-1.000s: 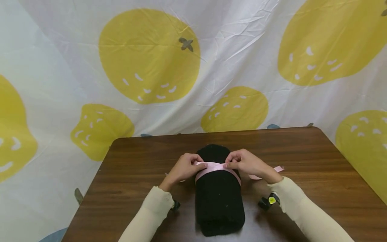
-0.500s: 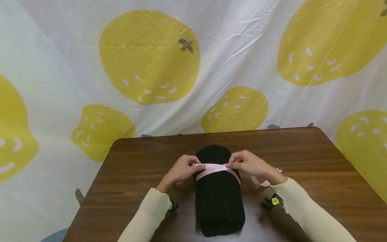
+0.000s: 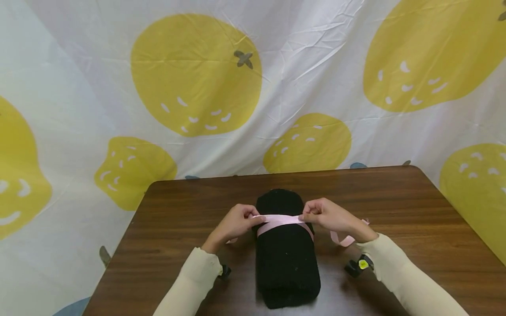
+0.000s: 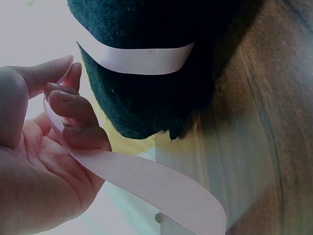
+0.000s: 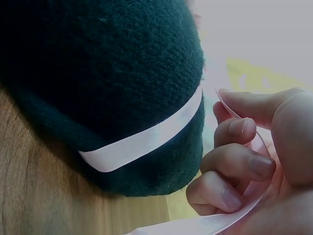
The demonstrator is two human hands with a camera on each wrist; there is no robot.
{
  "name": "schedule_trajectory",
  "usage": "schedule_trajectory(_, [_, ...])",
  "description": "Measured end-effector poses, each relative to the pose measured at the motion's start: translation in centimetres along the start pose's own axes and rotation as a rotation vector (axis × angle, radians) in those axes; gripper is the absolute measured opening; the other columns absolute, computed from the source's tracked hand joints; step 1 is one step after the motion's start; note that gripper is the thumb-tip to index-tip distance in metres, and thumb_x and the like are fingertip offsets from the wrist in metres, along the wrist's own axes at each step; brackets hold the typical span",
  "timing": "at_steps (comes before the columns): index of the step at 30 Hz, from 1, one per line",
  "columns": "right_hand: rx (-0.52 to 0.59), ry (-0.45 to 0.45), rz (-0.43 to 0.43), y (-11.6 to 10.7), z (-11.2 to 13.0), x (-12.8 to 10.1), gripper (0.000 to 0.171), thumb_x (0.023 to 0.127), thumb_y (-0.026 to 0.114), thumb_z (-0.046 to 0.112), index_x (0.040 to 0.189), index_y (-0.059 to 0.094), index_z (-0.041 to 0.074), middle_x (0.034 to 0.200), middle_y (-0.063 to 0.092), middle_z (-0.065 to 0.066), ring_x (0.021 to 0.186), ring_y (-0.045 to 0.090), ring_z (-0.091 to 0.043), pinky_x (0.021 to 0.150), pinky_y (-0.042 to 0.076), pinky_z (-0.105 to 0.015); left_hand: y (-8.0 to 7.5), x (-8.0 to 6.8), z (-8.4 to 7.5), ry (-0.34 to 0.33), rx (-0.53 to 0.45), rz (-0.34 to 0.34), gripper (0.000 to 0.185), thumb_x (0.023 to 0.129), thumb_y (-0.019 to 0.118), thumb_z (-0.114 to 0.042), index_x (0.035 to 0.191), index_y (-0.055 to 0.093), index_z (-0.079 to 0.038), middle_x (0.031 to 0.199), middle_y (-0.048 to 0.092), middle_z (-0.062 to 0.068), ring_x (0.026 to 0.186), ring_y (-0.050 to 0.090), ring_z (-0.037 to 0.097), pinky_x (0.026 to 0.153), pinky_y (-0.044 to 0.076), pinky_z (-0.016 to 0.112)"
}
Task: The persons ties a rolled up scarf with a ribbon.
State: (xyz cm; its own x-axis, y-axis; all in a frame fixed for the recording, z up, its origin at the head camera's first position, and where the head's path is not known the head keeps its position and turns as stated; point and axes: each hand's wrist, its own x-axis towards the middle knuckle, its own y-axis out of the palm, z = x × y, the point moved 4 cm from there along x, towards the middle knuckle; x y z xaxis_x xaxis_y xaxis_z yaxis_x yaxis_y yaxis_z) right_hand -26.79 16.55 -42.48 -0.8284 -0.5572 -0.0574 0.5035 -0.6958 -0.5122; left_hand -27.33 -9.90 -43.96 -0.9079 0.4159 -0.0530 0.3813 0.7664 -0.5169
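Note:
A rolled black cloth bundle (image 3: 287, 263) lies lengthwise on the table, fuzzy and knit-like in the right wrist view. Around its upper half runs a pink ribbon (image 3: 281, 220), its strands crossing on top. My left hand (image 3: 236, 223) pinches one end between thumb and forefinger at the bundle's left side. The loose tail of that ribbon (image 4: 156, 188) passes through the palm and hangs down. On the right side, my right hand (image 3: 332, 217) pinches the other end, its remaining fingers curled over the tail (image 5: 195, 224). The ribbon between both hands is stretched nearly straight.
The dark wooden table (image 3: 189, 210) extends on both sides of the bundle. Behind it hangs a white cloth (image 3: 300, 79) with yellow fruit prints. A ribbon tail (image 3: 341, 239) dangles beside the right wrist. Each wrist bears a small black camera (image 3: 353, 267).
Both hands have drawn slightly apart and a little nearer the body, widening the stretch of ribbon between them. The right ribbon tail has shifted into a hanging curl. The bundle stays in place.

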Motion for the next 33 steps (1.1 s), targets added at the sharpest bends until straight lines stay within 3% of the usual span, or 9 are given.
schedule_trajectory(11, [0.058, 0.004, 0.035, 0.2, -1.3, -0.2, 0.028, 0.099, 0.061, 0.019, 0.09, 0.059, -0.007, 0.057, 0.041, 0.003, 0.047, 0.034, -0.007, 0.044, 0.028, -0.022, -0.1, -0.4, 0.7, -0.022, 0.011, 0.01, 0.033, 0.093, 0.069, -0.036, 0.087, 0.069, -0.003, 0.061, 0.045, 0.0, 0.05, 0.04, 0.014, 0.043, 0.032, 0.027])
schedule_trajectory(18, [0.06, 0.028, 0.042, 0.3, -2.0, -0.5, 0.03, 0.099, 0.06, 0.021, 0.09, 0.057, -0.008, 0.06, 0.045, 0.0, 0.051, 0.04, -0.01, 0.048, 0.034, -0.024, -0.2, -0.6, 0.9, -0.025, 0.027, 0.016, 0.034, 0.093, 0.069, -0.035, 0.086, 0.068, -0.002, 0.061, 0.045, -0.001, 0.049, 0.04, 0.013, 0.043, 0.03, 0.026])
schedule_trajectory(33, [0.088, -0.052, 0.064, 0.5, -2.9, -0.8, 0.028, 0.101, 0.055, 0.012, 0.087, 0.052, -0.012, 0.059, 0.045, 0.004, 0.05, 0.038, -0.005, 0.045, 0.029, -0.021, -0.3, -0.9, 2.0, -0.065, 0.024, 0.053, 0.035, 0.094, 0.067, -0.035, 0.087, 0.066, 0.0, 0.063, 0.045, -0.001, 0.051, 0.039, 0.015, 0.042, 0.029, 0.026])
